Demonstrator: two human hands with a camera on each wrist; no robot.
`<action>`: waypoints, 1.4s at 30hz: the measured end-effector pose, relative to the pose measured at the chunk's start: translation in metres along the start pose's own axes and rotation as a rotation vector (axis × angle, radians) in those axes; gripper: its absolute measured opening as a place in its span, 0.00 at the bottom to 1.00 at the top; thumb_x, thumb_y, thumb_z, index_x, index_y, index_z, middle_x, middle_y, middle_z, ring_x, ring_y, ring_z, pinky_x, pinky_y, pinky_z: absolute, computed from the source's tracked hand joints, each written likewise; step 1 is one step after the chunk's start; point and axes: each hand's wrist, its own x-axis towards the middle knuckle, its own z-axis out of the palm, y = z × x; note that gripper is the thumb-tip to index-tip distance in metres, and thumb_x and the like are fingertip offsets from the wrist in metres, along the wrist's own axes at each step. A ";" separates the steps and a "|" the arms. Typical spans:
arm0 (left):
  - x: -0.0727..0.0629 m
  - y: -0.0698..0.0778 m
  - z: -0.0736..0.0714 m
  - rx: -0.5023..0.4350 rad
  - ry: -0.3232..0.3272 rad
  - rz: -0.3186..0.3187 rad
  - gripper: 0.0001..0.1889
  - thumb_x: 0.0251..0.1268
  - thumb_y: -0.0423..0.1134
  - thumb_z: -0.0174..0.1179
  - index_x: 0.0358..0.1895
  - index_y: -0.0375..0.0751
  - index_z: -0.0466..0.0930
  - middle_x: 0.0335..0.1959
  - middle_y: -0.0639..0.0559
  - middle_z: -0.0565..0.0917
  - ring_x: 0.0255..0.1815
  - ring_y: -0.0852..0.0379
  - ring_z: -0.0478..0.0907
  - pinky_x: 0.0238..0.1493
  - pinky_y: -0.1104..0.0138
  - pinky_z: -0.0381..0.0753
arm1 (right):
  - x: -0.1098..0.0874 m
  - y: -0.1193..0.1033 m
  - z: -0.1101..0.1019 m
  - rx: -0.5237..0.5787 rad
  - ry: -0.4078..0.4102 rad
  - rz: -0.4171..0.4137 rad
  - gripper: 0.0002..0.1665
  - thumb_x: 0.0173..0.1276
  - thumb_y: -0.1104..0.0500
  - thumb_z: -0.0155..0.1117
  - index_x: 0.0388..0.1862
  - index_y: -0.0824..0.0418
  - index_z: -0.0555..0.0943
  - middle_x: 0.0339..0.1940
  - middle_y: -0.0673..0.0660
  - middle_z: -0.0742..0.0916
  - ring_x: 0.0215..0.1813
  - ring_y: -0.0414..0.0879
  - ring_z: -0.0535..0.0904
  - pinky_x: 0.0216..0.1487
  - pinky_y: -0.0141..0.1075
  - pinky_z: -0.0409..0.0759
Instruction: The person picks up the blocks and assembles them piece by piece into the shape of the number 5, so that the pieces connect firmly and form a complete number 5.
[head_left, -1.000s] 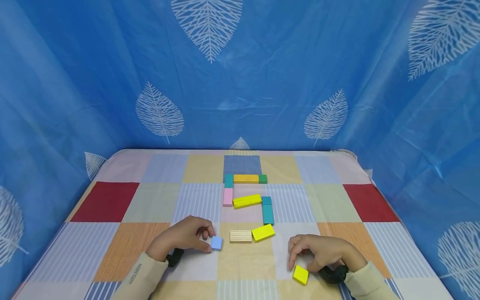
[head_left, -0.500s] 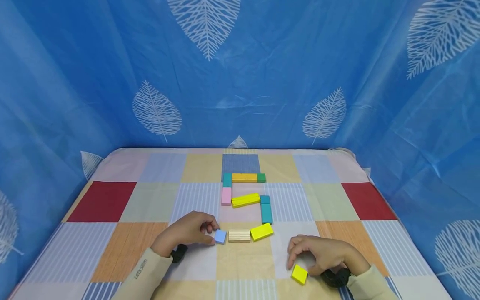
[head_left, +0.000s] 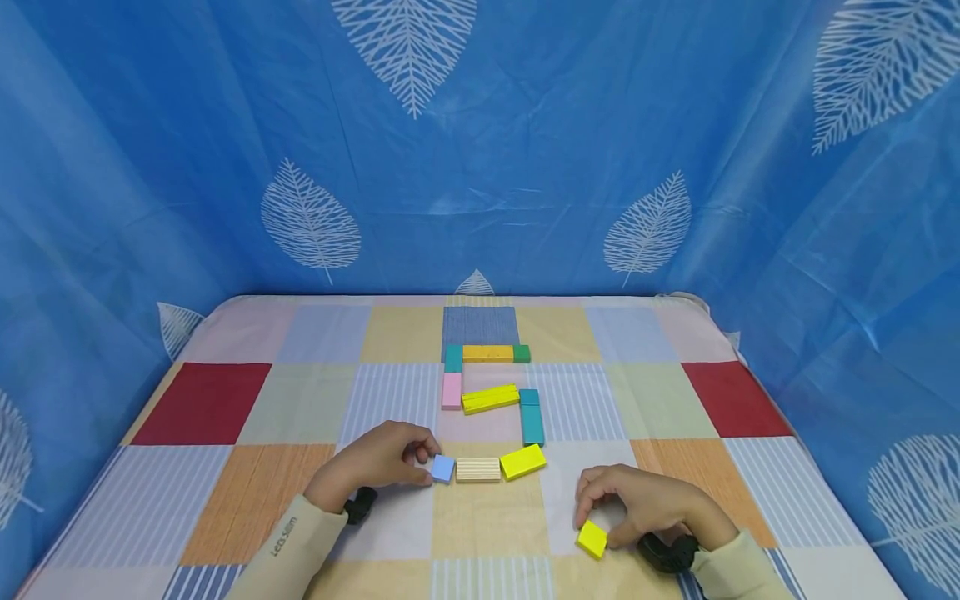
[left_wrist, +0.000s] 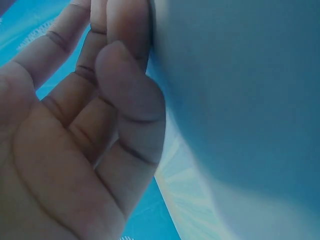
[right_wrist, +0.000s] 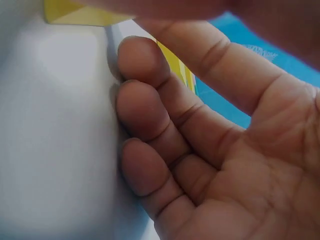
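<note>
My left hand (head_left: 386,458) pinches a small light-blue block (head_left: 443,469), with the index fingertip at its far side and the thumb at its near left corner. That block lies at the left end of a striped wooden block (head_left: 478,470). In the left wrist view the left hand's bent fingers and thumb show, but the blue block is out of sight. On the right, my right hand (head_left: 645,504) holds a small yellow block (head_left: 592,540) between thumb and index finger on the cloth. The right wrist view shows this yellow block (right_wrist: 80,14) partly behind the thumb, other fingers curled.
A bright yellow block (head_left: 523,462) adjoins the wooden one. From there a winding line runs back through teal blocks (head_left: 532,419), long yellow pieces (head_left: 491,399), a pink block (head_left: 452,391), and an orange block (head_left: 487,354) with a green end. A patchwork cloth (head_left: 300,404) covers the table; blue curtains surround it.
My left hand has slid the blue block right and away from me, up to the wooden block. The right hand has turned the small yellow block and shifted it slightly left and away from me.
</note>
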 end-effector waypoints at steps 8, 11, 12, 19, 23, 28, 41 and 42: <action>0.002 -0.001 0.000 -0.003 -0.009 -0.003 0.12 0.61 0.30 0.78 0.45 0.40 0.87 0.31 0.59 0.78 0.27 0.67 0.67 0.34 0.71 0.71 | 0.002 0.011 0.002 -0.028 0.065 -0.037 0.18 0.61 0.66 0.77 0.50 0.52 0.91 0.47 0.44 0.87 0.47 0.38 0.80 0.51 0.33 0.81; 0.002 -0.001 0.000 -0.006 -0.013 -0.005 0.12 0.62 0.30 0.78 0.45 0.40 0.87 0.32 0.59 0.78 0.27 0.67 0.67 0.34 0.70 0.71 | 0.004 0.008 0.004 -0.006 0.130 -0.030 0.17 0.63 0.66 0.77 0.50 0.53 0.91 0.44 0.46 0.86 0.44 0.40 0.80 0.47 0.33 0.81; 0.002 -0.001 0.000 -0.007 -0.014 -0.006 0.12 0.61 0.30 0.78 0.46 0.40 0.87 0.32 0.59 0.78 0.27 0.67 0.67 0.34 0.70 0.71 | 0.004 0.007 0.004 -0.012 0.151 -0.036 0.17 0.63 0.66 0.78 0.50 0.54 0.91 0.43 0.47 0.86 0.43 0.41 0.80 0.46 0.33 0.81; 0.002 -0.002 -0.001 -0.010 -0.018 -0.001 0.12 0.62 0.30 0.78 0.46 0.41 0.87 0.32 0.59 0.77 0.28 0.67 0.68 0.35 0.70 0.70 | 0.015 0.000 0.002 -0.051 0.244 -0.116 0.16 0.65 0.67 0.79 0.51 0.59 0.90 0.38 0.58 0.83 0.37 0.51 0.77 0.37 0.34 0.79; 0.001 -0.002 -0.001 -0.017 -0.014 0.009 0.12 0.63 0.30 0.77 0.46 0.41 0.87 0.32 0.59 0.78 0.28 0.67 0.68 0.35 0.71 0.71 | 0.024 -0.004 -0.002 -0.080 0.304 -0.112 0.16 0.65 0.65 0.80 0.51 0.60 0.90 0.36 0.58 0.82 0.35 0.51 0.76 0.35 0.35 0.77; 0.000 -0.002 -0.001 -0.025 -0.014 0.016 0.12 0.63 0.30 0.77 0.46 0.40 0.86 0.32 0.59 0.78 0.28 0.67 0.68 0.35 0.71 0.72 | 0.036 -0.005 -0.005 -0.134 0.379 -0.120 0.17 0.65 0.66 0.81 0.53 0.61 0.89 0.34 0.57 0.80 0.32 0.52 0.74 0.34 0.36 0.75; 0.000 -0.004 0.000 -0.039 -0.007 0.027 0.12 0.62 0.30 0.78 0.46 0.39 0.86 0.32 0.59 0.78 0.28 0.68 0.68 0.36 0.70 0.72 | 0.069 -0.010 -0.008 -0.179 0.459 -0.152 0.16 0.66 0.67 0.80 0.52 0.62 0.89 0.32 0.58 0.79 0.31 0.56 0.71 0.33 0.39 0.72; 0.000 -0.003 0.000 -0.040 -0.007 0.027 0.12 0.62 0.30 0.78 0.46 0.39 0.86 0.32 0.59 0.78 0.28 0.68 0.68 0.36 0.70 0.72 | 0.071 -0.011 -0.008 -0.175 0.460 -0.137 0.16 0.66 0.67 0.79 0.52 0.62 0.89 0.33 0.59 0.79 0.32 0.57 0.71 0.34 0.39 0.71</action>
